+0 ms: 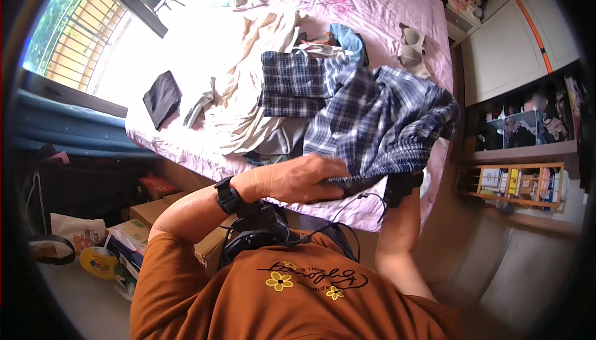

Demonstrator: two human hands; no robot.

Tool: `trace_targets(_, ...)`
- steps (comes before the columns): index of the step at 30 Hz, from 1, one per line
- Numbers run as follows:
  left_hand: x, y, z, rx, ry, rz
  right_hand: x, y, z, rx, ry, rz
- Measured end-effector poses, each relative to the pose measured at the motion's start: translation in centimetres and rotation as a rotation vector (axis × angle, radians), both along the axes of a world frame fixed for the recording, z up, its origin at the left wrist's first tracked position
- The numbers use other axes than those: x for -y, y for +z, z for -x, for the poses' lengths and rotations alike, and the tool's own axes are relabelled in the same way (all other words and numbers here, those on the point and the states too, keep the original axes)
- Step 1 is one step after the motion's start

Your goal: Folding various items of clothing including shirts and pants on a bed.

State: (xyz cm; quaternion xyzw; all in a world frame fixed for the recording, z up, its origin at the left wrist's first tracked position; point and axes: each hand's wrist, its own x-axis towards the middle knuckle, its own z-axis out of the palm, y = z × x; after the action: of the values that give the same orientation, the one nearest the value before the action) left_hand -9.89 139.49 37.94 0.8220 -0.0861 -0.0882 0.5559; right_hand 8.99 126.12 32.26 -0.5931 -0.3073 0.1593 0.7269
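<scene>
Blue-and-white plaid trousers (372, 116) lie across the near right part of the bed, their gathered waistband towards me and the legs running to the left. My left hand (310, 175) is closed on the near edge of the waistband, with the fingertips partly behind the cloth. On the right, my right forearm (400, 228) reaches up to the waistband; the cloth hides that hand's fingers. Under and beside the legs lies a rumpled cream cloth (242, 116). A blue garment (347, 39) sits bunched just beyond the trousers.
On the pink flowered bed (385, 5) lie a beige bra (411, 51), a dark folded cloth (162, 100) and a small grey cloth (200, 101). Cardboard boxes (155, 210) stand at the lower left. A wooden rack (512, 183) and open shelves (528, 126) are to the right.
</scene>
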Motion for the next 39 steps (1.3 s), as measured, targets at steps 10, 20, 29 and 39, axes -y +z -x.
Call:
trace_targets(10, -2.7, -7.1, -6.4, 0.035, 0.297, 0.144, 0.3, -4.0, 2.9, 0.052, 0.163, 0.150)
trace_targets(20, 1.7, -0.3, -2.2, -0.393, -0.251, -0.030, 5.6, -5.5, 3.3, -0.005, 0.062, 0.230)
trace_targets(29, 0.0, -2.4, -4.1, 0.276, 0.588, 0.077, 6.8, -5.6, 3.3, -0.018, 0.033, 0.238)
trace_targets(39, 0.4, -2.4, -2.9, 0.423, -0.012, 0.169, 5.2, -6.1, 4.1, 0.006, 0.089, 0.295)
